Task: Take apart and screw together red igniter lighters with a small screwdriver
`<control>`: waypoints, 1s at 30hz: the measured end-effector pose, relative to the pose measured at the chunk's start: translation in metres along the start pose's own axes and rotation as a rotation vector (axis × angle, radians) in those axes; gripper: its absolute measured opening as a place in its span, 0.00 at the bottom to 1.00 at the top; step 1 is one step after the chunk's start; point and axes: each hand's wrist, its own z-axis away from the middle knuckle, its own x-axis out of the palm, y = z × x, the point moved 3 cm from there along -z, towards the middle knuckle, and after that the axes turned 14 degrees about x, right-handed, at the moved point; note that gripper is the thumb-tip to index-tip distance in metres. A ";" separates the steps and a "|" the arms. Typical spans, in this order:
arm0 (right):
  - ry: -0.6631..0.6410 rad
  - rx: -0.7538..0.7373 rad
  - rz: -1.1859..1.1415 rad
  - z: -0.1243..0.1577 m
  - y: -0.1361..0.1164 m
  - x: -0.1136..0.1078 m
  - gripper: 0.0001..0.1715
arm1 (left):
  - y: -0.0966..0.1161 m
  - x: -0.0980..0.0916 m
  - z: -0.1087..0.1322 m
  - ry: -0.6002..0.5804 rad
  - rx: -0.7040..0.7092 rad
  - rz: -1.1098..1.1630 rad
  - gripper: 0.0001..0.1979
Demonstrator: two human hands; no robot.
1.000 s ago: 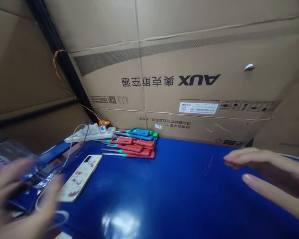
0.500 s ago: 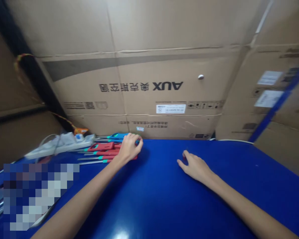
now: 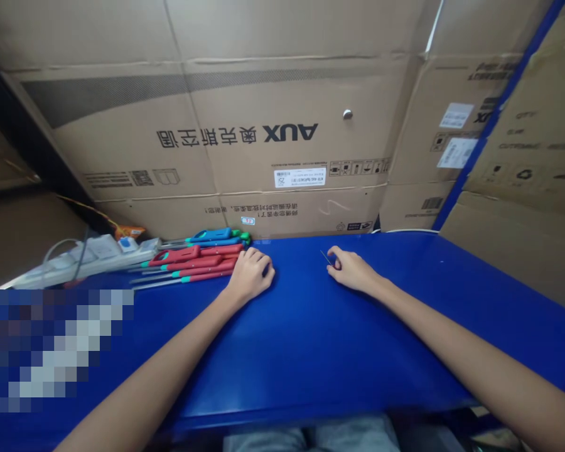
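My left hand [image 3: 252,274] is closed beside the handle ends of several red long-nosed lighters [image 3: 202,275]. What its curled fingers hold, if anything, is hidden. Behind the red ones lie blue long-nosed lighters [image 3: 211,235] with green ends; their metal barrels all point left. My right hand [image 3: 353,270] is closed over the blue tabletop [image 3: 292,351]. From its fingers a thin-shafted tool [image 3: 326,257] points up and left, with a bit of red showing at the grip. Most of that tool is covered by the hand.
A white power strip [image 3: 89,258] with plugs and cords lies at the left, an orange packet [image 3: 130,232] behind it. Cardboard walls [image 3: 235,169] enclose the back and right side. A pixelated patch covers the front left. A person's legs show below the table edge.
The view has turned a little right and down. My left hand's fingers have curled in near the red lighters' ends. My right hand has closed, and the thin shaft now shows.
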 end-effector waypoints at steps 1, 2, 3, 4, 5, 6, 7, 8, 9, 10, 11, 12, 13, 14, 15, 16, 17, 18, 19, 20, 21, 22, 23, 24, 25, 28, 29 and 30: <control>0.029 -0.020 -0.012 0.000 0.000 0.001 0.18 | 0.001 -0.001 0.001 -0.006 -0.035 -0.029 0.10; 0.060 -0.040 -0.021 -0.001 0.001 0.002 0.19 | 0.001 -0.003 0.002 -0.007 -0.062 -0.057 0.10; 0.085 -0.056 -0.023 -0.001 0.002 0.004 0.19 | 0.000 -0.006 0.002 -0.006 -0.076 -0.080 0.10; 0.101 -0.067 -0.019 -0.002 0.002 0.005 0.18 | -0.002 -0.010 0.002 -0.003 -0.086 -0.103 0.10; 0.108 -0.073 -0.009 -0.003 0.003 0.007 0.17 | -0.007 -0.015 0.003 0.004 -0.104 -0.128 0.11; 0.110 -0.080 0.006 -0.003 0.003 0.008 0.16 | -0.013 -0.020 0.003 0.013 -0.135 -0.157 0.11; 0.109 -0.084 0.029 -0.004 0.003 0.009 0.16 | -0.022 -0.026 0.005 0.023 -0.186 -0.194 0.12; 0.104 -0.083 0.058 -0.004 0.002 0.010 0.16 | -0.031 -0.031 0.008 0.032 -0.255 -0.233 0.14; 0.096 -0.077 0.087 -0.004 0.002 0.010 0.16 | -0.040 -0.036 0.011 0.026 -0.323 -0.264 0.17; 0.087 -0.072 0.114 -0.003 0.001 0.010 0.16 | -0.049 -0.039 0.014 0.003 -0.385 -0.286 0.20; 0.079 -0.065 0.138 -0.003 0.001 0.009 0.16 | -0.057 -0.041 0.018 -0.027 -0.445 -0.298 0.25; 0.073 -0.060 0.156 -0.003 0.000 0.009 0.16 | -0.064 -0.043 0.022 -0.065 -0.499 -0.296 0.29; 0.069 -0.057 0.169 -0.003 -0.001 0.008 0.17 | -0.069 -0.043 0.026 -0.100 -0.546 -0.278 0.32; 0.067 -0.057 0.177 -0.003 -0.002 0.008 0.17 | -0.073 -0.044 0.029 -0.129 -0.583 -0.248 0.35; 0.065 -0.057 0.184 -0.003 -0.003 0.007 0.17 | -0.076 -0.044 0.031 -0.151 -0.611 -0.213 0.37; 0.061 -0.056 0.189 -0.003 -0.004 0.007 0.17 | -0.078 -0.045 0.032 -0.162 -0.627 -0.183 0.38; 0.055 -0.054 0.192 -0.002 -0.004 0.007 0.17 | -0.079 -0.046 0.033 -0.167 -0.640 -0.163 0.38; 0.049 -0.054 0.195 -0.002 -0.004 0.007 0.17 | -0.079 -0.048 0.034 -0.167 -0.654 -0.154 0.37; 0.046 -0.053 0.198 -0.002 -0.004 0.007 0.17 | -0.080 -0.050 0.034 -0.166 -0.673 -0.155 0.36; 0.043 -0.054 0.198 -0.001 -0.004 0.007 0.17 | -0.080 -0.052 0.034 -0.165 -0.699 -0.162 0.35; 0.044 -0.057 0.197 -0.001 -0.004 0.007 0.17 | -0.081 -0.053 0.035 -0.171 -0.727 -0.172 0.33; 0.046 -0.061 0.194 -0.001 -0.003 0.007 0.17 | -0.082 -0.055 0.035 -0.182 -0.750 -0.183 0.31; 0.049 -0.065 0.190 -0.001 -0.002 0.007 0.16 | -0.083 -0.055 0.036 -0.199 -0.763 -0.193 0.28; 0.051 -0.068 0.185 -0.001 -0.001 0.007 0.16 | -0.084 -0.056 0.037 -0.219 -0.763 -0.200 0.26; 0.052 -0.070 0.181 -0.002 0.000 0.008 0.16 | -0.085 -0.056 0.037 -0.240 -0.754 -0.203 0.24; 0.050 -0.076 0.167 -0.003 0.001 0.008 0.16 | -0.091 -0.057 0.039 -0.257 -0.708 -0.201 0.23; 0.047 -0.078 0.161 -0.004 0.001 0.008 0.17 | -0.094 -0.058 0.040 -0.250 -0.703 -0.203 0.23; 0.044 -0.078 0.156 -0.004 0.001 0.008 0.16 | -0.097 -0.059 0.041 -0.245 -0.709 -0.209 0.22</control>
